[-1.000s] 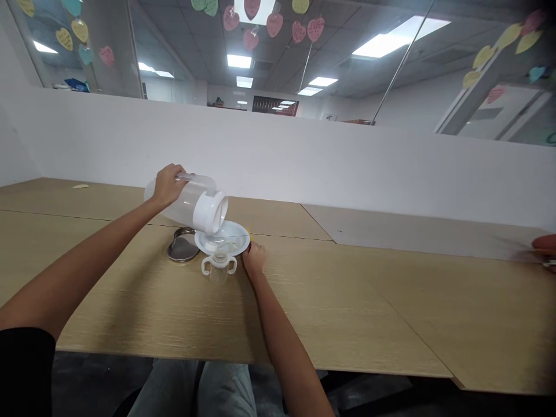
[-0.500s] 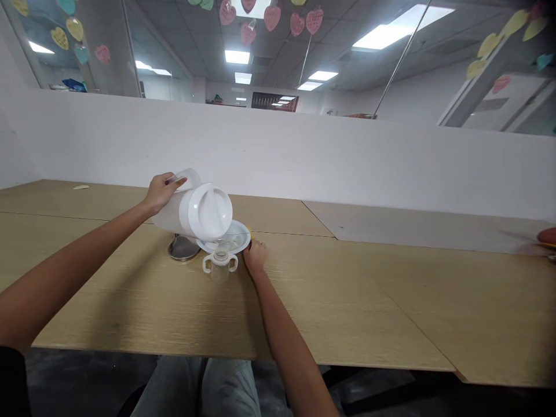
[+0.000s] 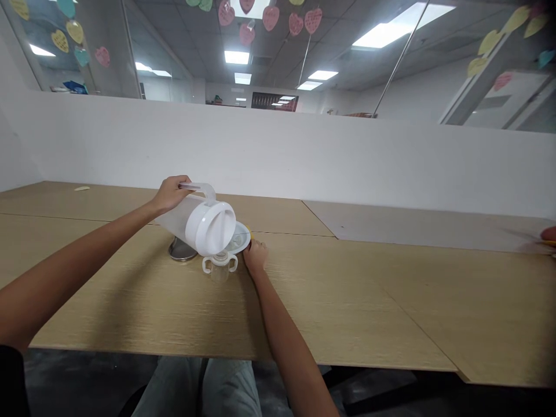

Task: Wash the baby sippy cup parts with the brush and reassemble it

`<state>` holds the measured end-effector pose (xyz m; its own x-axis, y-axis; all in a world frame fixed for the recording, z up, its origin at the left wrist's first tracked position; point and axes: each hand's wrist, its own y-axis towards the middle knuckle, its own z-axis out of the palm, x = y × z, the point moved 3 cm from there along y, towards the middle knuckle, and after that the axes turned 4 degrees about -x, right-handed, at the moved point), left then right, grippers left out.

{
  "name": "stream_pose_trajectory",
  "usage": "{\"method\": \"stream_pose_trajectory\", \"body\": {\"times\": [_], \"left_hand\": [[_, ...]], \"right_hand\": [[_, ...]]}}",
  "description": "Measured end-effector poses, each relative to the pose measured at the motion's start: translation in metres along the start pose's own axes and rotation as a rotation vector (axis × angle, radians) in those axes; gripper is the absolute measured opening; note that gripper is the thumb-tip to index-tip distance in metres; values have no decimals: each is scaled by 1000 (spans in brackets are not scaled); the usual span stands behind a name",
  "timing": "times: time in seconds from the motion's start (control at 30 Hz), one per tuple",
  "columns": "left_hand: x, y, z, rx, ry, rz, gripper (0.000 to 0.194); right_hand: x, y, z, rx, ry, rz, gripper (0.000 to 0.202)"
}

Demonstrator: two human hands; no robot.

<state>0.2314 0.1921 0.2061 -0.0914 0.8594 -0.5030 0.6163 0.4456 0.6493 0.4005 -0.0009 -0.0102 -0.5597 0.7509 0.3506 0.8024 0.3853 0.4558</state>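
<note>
My left hand is closed around the handle of a white lidded pitcher. The pitcher tilts, its lid low and toward the right, just above a clear baby bottle with two white side handles. Whether the lid touches the bottle, and whether liquid flows, I cannot tell. Right of the bottle, my right hand rests closed on the table, against the edge of a white plate. Something small and dark shows at its fingers, too hidden to name. Small clear items lie on the plate, partly behind the pitcher.
A round metal tray or lid sits under the pitcher's left side. A pale flat piece lies far left on the wooden table. A white wall stands behind. At the far right edge another person's hand shows.
My left hand has moved slightly right, and the pitcher has come lower and nearer the baby bottle, its handle now more on top. My right hand has stayed in place.
</note>
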Motion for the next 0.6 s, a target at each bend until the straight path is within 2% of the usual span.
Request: {"method": "stream_pose_trajectory", "body": {"times": [0.1, 0.17, 0.23, 0.33, 0.4, 0.5, 0.6], "left_hand": [[4, 3, -3, -17, 3, -7, 17], [17, 5, -9, -83, -7, -46, 20], [40, 5, -17, -212, -33, -142, 26], [86, -5, -32, -472, -125, -405, 34], [114, -17, -38, -612, -193, -572, 32], [143, -34, -40, -732, -225, -694, 27], [161, -48, -36, -819, -250, -808, 29]], "right_hand": [[0, 0, -1, -10, 3, 3, 25], [0, -1, -2, -9, 6, 8, 25], [0, -2, -3, -2, 10, 10, 25], [1, -2, -4, -3, 11, -1, 26], [0, -2, -4, -12, 5, -8, 27], [-1, -1, -1, -25, -3, -14, 26], [-1, 0, 0, -30, -7, -15, 26]]}}
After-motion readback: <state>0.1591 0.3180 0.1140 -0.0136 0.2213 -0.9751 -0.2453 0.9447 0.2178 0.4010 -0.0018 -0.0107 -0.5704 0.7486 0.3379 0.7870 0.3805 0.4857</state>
